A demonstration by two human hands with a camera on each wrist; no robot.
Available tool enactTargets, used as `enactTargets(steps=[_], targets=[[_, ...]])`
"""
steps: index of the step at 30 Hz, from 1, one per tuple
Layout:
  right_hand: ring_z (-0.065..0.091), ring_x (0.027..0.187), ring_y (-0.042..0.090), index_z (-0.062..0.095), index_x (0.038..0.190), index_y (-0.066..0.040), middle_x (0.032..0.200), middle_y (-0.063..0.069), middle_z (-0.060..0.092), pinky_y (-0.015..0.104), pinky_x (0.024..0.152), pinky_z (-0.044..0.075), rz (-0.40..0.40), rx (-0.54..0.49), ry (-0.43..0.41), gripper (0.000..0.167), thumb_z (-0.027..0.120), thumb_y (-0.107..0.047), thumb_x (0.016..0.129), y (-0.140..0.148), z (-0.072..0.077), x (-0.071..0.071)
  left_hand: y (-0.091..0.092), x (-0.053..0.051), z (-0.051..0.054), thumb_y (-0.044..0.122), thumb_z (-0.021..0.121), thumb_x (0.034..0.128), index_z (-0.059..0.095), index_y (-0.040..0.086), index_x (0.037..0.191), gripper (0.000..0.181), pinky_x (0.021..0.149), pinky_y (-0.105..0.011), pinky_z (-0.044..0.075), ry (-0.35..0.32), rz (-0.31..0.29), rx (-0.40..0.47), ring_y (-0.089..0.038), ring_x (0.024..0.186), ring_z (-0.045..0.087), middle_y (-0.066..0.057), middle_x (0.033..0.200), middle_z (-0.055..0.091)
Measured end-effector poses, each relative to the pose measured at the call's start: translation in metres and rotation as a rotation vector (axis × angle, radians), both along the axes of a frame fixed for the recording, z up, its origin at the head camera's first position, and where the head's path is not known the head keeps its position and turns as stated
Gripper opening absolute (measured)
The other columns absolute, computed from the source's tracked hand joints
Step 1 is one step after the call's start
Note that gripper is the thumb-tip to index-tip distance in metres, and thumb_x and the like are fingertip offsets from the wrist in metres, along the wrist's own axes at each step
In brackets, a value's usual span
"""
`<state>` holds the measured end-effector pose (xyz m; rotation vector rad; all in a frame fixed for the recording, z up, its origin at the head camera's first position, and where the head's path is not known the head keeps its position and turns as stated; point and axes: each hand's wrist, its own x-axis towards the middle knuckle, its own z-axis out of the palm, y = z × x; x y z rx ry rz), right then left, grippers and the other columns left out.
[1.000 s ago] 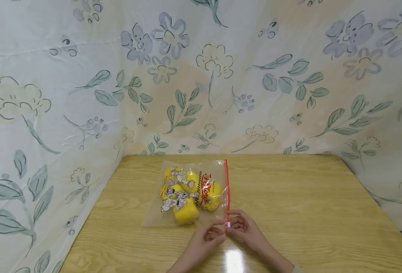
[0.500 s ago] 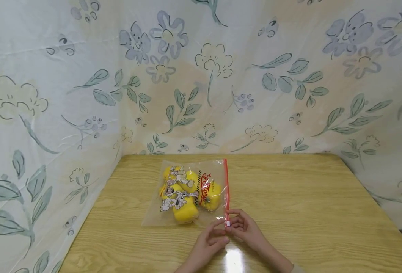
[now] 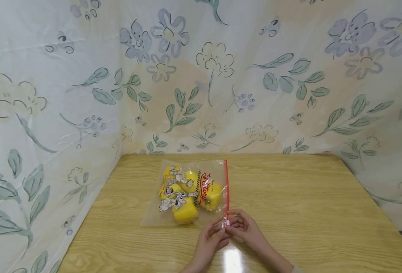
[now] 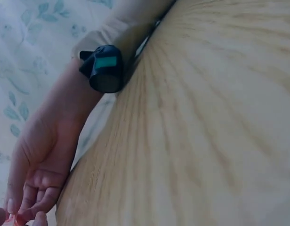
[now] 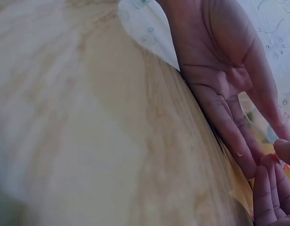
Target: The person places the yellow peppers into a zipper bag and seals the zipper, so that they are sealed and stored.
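Observation:
A clear zip bag [image 3: 194, 167] printed with cartoon figures lies flat on the wooden table [image 3: 289, 197]. Inside it are several yellow bell peppers [image 3: 210, 195]. Along the bag's right edge runs a red zip strip [image 3: 226, 182], with a small white slider [image 3: 227, 223] at its near end. My left hand [image 3: 209, 239] pinches the near corner of the bag beside the strip. From the right, my right hand [image 3: 247, 229] pinches the strip at the slider. Fingertips meet around a bit of red strip [image 4: 12, 219] in the left wrist view. The fingers cover the bag's corner.
A floral cloth [image 3: 214, 76] hangs behind the table and along both sides. A bright light reflection [image 3: 233, 259] shows on the tabletop near the front. In the left wrist view, a black wrist camera [image 4: 106, 70] is strapped to a forearm.
My left hand has shifted slightly right and upward, and its thumb has closed in on the bag's corner by the strip. The right hand stays at the slider; the bag barely moves.

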<state>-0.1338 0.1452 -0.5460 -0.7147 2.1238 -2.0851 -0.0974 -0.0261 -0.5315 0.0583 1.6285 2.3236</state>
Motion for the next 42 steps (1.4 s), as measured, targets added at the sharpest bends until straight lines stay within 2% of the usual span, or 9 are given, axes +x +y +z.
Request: enactTargets(steps=[6, 12, 19, 28, 35, 39, 42], targets=[[0.062, 0.083, 0.008, 0.050, 0.117, 0.007, 0.094, 0.026, 0.061, 0.023, 0.072, 0.053, -0.020, -0.010, -0.014, 0.035, 0.063, -0.002, 0.085, -0.001, 0.000, 0.001, 0.003, -0.005, -0.003, 0.012, 0.056, 0.0923, 0.046, 0.010, 0.134, 0.043, 0.071, -0.037, 0.056, -0.001, 0.014, 0.012, -0.026, 0.096, 0.064, -0.014, 0.113, 0.047], [0.060, 0.086, 0.006, 0.056, 0.109, 0.007, 0.093, 0.018, 0.063, 0.022, 0.072, 0.052, -0.051, 0.000, -0.031, 0.024, 0.061, -0.004, 0.088, -0.001, -0.001, 0.002, 0.005, -0.007, -0.005, 0.010, 0.061, 0.0888, 0.051, 0.006, 0.129, 0.041, 0.076, -0.035, 0.055, -0.024, 0.067, 0.010, -0.022, 0.092, 0.065, -0.011, 0.107, 0.050], [0.060, 0.084, 0.007, 0.057, 0.106, 0.007, 0.091, 0.016, 0.063, 0.022, 0.069, 0.053, -0.058, 0.011, -0.035, 0.023, 0.062, -0.004, 0.087, -0.001, -0.002, 0.002, 0.007, -0.008, -0.003, 0.009, 0.064, 0.0864, 0.053, 0.005, 0.127, 0.042, 0.078, -0.032, 0.055, -0.063, 0.099, 0.037, -0.016, 0.088, 0.065, -0.007, 0.102, 0.056], [0.060, 0.084, 0.007, 0.058, 0.107, 0.007, 0.092, 0.013, 0.064, 0.022, 0.072, 0.053, -0.087, 0.008, -0.066, 0.025, 0.064, -0.005, 0.086, 0.000, 0.000, 0.002, 0.013, -0.009, -0.003, 0.008, 0.065, 0.0849, 0.054, 0.005, 0.123, 0.040, 0.070, -0.028, 0.056, -0.029, 0.146, -0.009, -0.016, 0.085, 0.063, -0.007, 0.102, 0.059], [0.062, 0.079, 0.008, 0.059, 0.102, 0.008, 0.088, 0.014, 0.064, 0.024, 0.069, 0.054, -0.101, -0.005, -0.057, 0.023, 0.065, -0.004, 0.084, -0.001, 0.003, 0.004, 0.014, -0.010, -0.004, 0.006, 0.066, 0.0836, 0.054, 0.008, 0.124, 0.042, 0.059, -0.022, 0.053, 0.005, 0.154, -0.063, -0.012, 0.072, 0.061, -0.004, 0.092, 0.059], [0.062, 0.079, 0.007, 0.060, 0.102, 0.008, 0.088, 0.014, 0.065, 0.024, 0.068, 0.054, -0.104, -0.012, -0.050, 0.022, 0.065, -0.004, 0.084, -0.002, 0.003, 0.003, 0.013, -0.010, -0.004, 0.005, 0.065, 0.0837, 0.054, 0.008, 0.124, 0.042, 0.061, -0.022, 0.054, 0.001, 0.145, -0.057, -0.013, 0.075, 0.062, -0.005, 0.093, 0.061], [0.062, 0.079, 0.007, 0.060, 0.102, 0.009, 0.088, 0.013, 0.065, 0.023, 0.068, 0.054, -0.105, -0.023, -0.041, 0.022, 0.065, -0.003, 0.084, -0.002, 0.004, 0.003, 0.011, -0.011, -0.003, 0.004, 0.063, 0.0846, 0.053, 0.007, 0.126, 0.043, 0.063, -0.024, 0.055, 0.010, 0.123, -0.043, -0.015, 0.079, 0.065, -0.010, 0.096, 0.064]])
